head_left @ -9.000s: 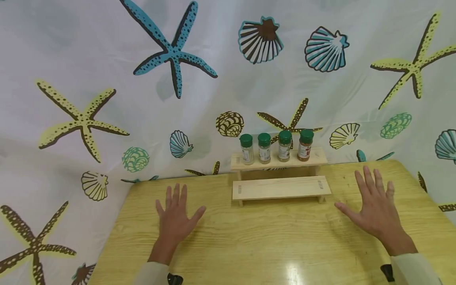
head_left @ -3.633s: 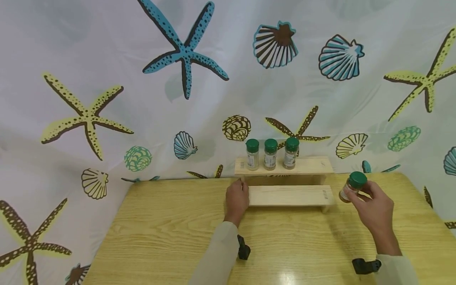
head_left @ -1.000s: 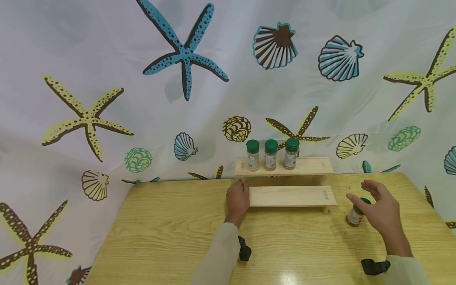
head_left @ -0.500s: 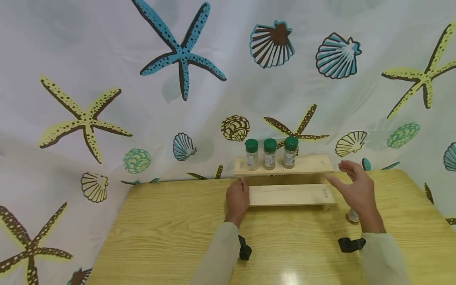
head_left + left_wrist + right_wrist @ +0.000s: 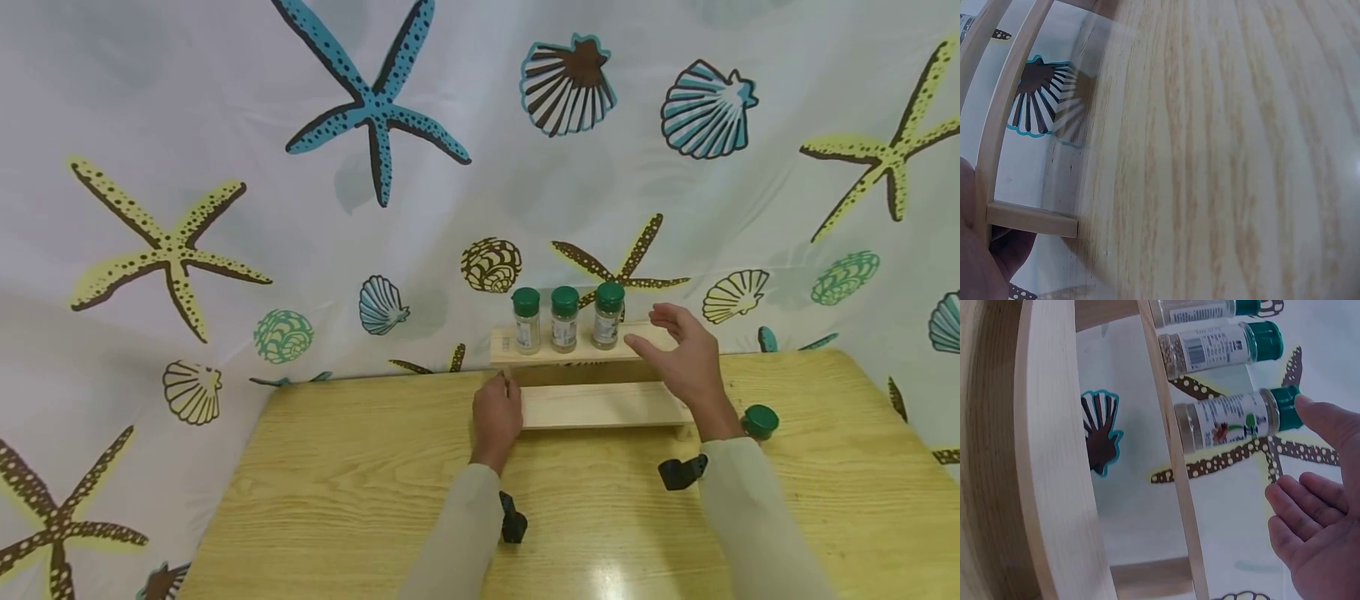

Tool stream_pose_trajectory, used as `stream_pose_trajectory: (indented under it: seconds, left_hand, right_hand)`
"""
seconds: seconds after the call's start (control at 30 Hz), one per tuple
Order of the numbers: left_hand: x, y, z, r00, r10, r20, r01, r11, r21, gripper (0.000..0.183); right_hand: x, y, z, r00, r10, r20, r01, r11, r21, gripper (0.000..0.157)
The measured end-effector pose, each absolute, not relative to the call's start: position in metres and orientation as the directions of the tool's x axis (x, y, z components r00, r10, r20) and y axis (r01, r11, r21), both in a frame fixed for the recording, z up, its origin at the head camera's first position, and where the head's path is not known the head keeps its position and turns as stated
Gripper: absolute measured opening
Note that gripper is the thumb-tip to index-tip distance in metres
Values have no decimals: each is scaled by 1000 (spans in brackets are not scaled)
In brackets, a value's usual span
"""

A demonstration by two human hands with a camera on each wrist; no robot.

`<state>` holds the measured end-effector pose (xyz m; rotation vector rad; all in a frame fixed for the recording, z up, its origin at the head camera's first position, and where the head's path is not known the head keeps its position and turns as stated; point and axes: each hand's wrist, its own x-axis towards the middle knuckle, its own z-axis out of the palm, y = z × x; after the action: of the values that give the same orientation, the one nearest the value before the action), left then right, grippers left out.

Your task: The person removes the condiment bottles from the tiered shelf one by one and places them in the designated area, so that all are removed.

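Spice jars (image 5: 564, 319), three with green lids, stand in a row on the upper step of the wooden rack (image 5: 600, 406) at the table's far edge. A fourth jar (image 5: 760, 421) now sits on the table (image 5: 337, 492) to the right of the rack, let go a second ago, so I judge the row is being emptied one by one. My right hand (image 5: 686, 360) has swung up beside the rightmost jar, fingers spread, holding nothing. My left hand (image 5: 498, 414) stays curled round the rack's left end, steadying it.
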<state>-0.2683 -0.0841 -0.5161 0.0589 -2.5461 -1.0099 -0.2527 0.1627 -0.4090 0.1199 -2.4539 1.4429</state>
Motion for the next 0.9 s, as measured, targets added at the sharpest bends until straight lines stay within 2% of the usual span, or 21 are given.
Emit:
stream_pose_trajectory:
  seconds: [0.37,0.67,0.9]
  left_hand:
    - [-270,-82,-515,-923,-186,336,86,753,653,25]
    - [-270,-83,-517,-915,-184,359,98,761,641,25]
    - [-270,-85,-517,-927,-184,327,82,752,655,30]
  right_hand:
    - [-278,139,-401,-955,20,295,-243,515,-822,60]
    - [-284,130,-402,-956,39,290,-231,506,-831,56]
    - [-289,124,-403,-949,73,305,-223,526,-820,49]
